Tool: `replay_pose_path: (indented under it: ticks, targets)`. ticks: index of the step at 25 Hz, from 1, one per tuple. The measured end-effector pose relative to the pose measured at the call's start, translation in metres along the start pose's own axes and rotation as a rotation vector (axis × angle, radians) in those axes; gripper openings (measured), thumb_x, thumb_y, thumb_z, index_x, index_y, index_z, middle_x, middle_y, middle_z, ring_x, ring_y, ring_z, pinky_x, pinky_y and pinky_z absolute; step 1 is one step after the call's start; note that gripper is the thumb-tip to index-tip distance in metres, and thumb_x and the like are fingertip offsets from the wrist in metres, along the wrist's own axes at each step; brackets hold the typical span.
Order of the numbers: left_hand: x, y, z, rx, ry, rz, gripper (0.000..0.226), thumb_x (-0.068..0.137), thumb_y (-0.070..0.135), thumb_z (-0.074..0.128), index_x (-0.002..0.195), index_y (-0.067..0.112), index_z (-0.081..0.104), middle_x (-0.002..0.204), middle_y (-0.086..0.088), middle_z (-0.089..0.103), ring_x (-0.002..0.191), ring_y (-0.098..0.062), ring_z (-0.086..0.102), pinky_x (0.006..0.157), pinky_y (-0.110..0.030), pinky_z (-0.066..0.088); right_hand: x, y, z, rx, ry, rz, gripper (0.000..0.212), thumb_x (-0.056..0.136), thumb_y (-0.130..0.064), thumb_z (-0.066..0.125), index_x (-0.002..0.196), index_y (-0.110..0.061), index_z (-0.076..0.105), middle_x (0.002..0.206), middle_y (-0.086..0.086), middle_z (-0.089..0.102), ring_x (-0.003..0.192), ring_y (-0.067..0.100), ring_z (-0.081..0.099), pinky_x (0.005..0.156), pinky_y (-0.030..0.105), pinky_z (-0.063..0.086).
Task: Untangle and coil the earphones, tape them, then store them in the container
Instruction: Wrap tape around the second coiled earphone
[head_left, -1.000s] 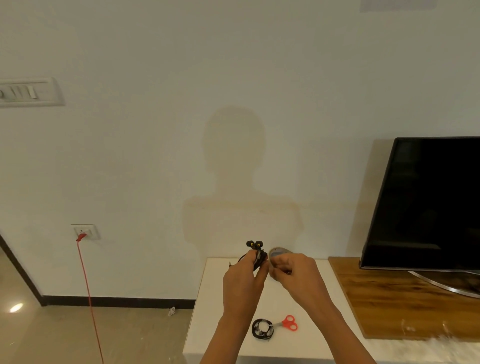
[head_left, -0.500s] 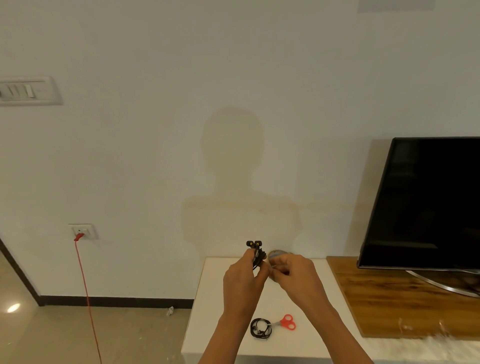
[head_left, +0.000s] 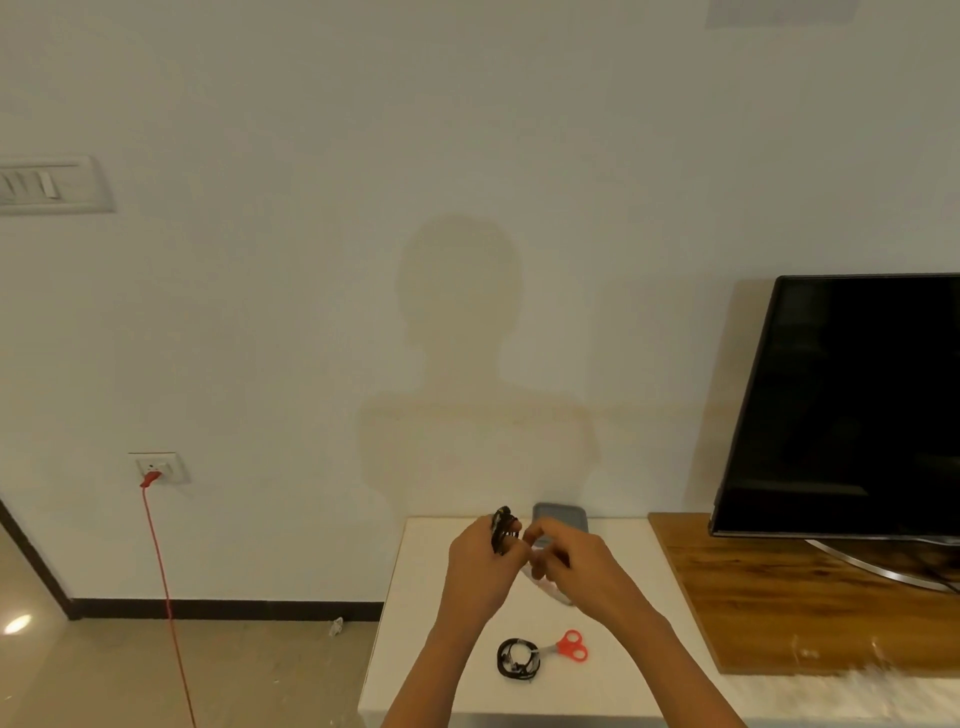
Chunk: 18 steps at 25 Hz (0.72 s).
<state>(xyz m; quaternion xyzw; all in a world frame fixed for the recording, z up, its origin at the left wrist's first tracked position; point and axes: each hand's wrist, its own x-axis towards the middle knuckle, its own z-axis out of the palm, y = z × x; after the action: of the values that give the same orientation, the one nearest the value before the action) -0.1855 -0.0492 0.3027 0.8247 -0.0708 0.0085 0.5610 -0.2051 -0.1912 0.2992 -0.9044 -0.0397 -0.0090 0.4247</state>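
Observation:
My left hand (head_left: 480, 564) grips a coiled bundle of black earphones (head_left: 503, 529) above the white table (head_left: 613, 670). My right hand (head_left: 574, 569) is right beside it, fingers curled, thumb and forefinger pinching at the bundle's right side; no tape can be made out there. Behind my right hand stands a container with a grey lid (head_left: 561, 515), its clear lower part (head_left: 556, 592) showing under my fingers. A second coiled pair of black earphones (head_left: 518, 659) lies on the table near the front, touching the red-handled scissors (head_left: 570, 646).
A black TV (head_left: 852, 410) stands on a wooden board (head_left: 769, 597) at the right. A red cable (head_left: 161, 582) hangs from a wall socket (head_left: 158, 466) down to the floor on the left. The table's front edge is just below my forearms.
Both hands stay together at the bundle. The earphone bundle has tipped to the left in my left hand, and more of the grey lid shows behind my right hand.

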Motion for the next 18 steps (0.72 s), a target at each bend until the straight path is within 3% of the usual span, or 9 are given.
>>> replay_pose_path:
  ticks: [3,5,9,12,18]
  targets:
    - [0.010,-0.006,-0.011,-0.072,-0.144,-0.143,0.008,0.074,0.013,0.064,0.071,0.010,0.058,0.065,-0.004,0.045,0.056,-0.012,0.038,0.050,-0.019,0.033,-0.004,0.010,0.002,0.231,-0.111,0.019,0.013,0.095,-0.027,0.051,0.096,-0.030,0.064,0.088,0.000,0.069,0.084,0.014,0.064,0.081,0.028,0.051]
    - [0.015,-0.007,-0.017,-0.079,-0.214,-0.207,0.012,0.069,0.015,0.065,0.067,0.014,0.053,0.067,-0.007,0.037,0.056,-0.014,0.031,0.050,-0.022,0.028,-0.007,0.016,0.007,0.355,-0.151,0.024,0.015,0.093,-0.037,0.054,0.095,-0.027,0.065,0.097,0.001,0.066,0.095,0.014,0.062,0.092,0.031,0.049]
    - [0.021,-0.010,-0.021,-0.032,-0.269,-0.250,0.014,0.065,0.018,0.067,0.065,0.013,0.055,0.065,-0.005,0.040,0.057,-0.016,0.035,0.054,-0.024,0.033,-0.008,0.024,0.013,0.475,-0.184,0.037,0.034,0.087,-0.040,0.052,0.102,-0.012,0.064,0.103,0.003,0.069,0.106,0.018,0.062,0.097,0.028,0.045]
    - [0.023,-0.011,-0.022,-0.003,-0.301,-0.252,0.013,0.069,0.015,0.069,0.065,0.013,0.057,0.067,-0.005,0.045,0.060,-0.017,0.039,0.055,-0.024,0.034,-0.006,0.025,0.013,0.540,-0.237,0.056,0.026,0.087,-0.021,0.051,0.101,-0.001,0.059,0.101,0.015,0.071,0.103,0.025,0.066,0.098,0.034,0.048]
    - [0.020,-0.011,-0.017,-0.044,-0.240,-0.226,0.013,0.072,0.012,0.068,0.070,0.015,0.055,0.062,0.000,0.042,0.055,-0.014,0.034,0.053,-0.023,0.029,-0.001,0.026,0.020,0.582,-0.143,0.195,0.021,0.069,-0.025,0.061,0.083,-0.010,0.066,0.090,0.012,0.073,0.080,0.021,0.065,0.083,0.033,0.053]
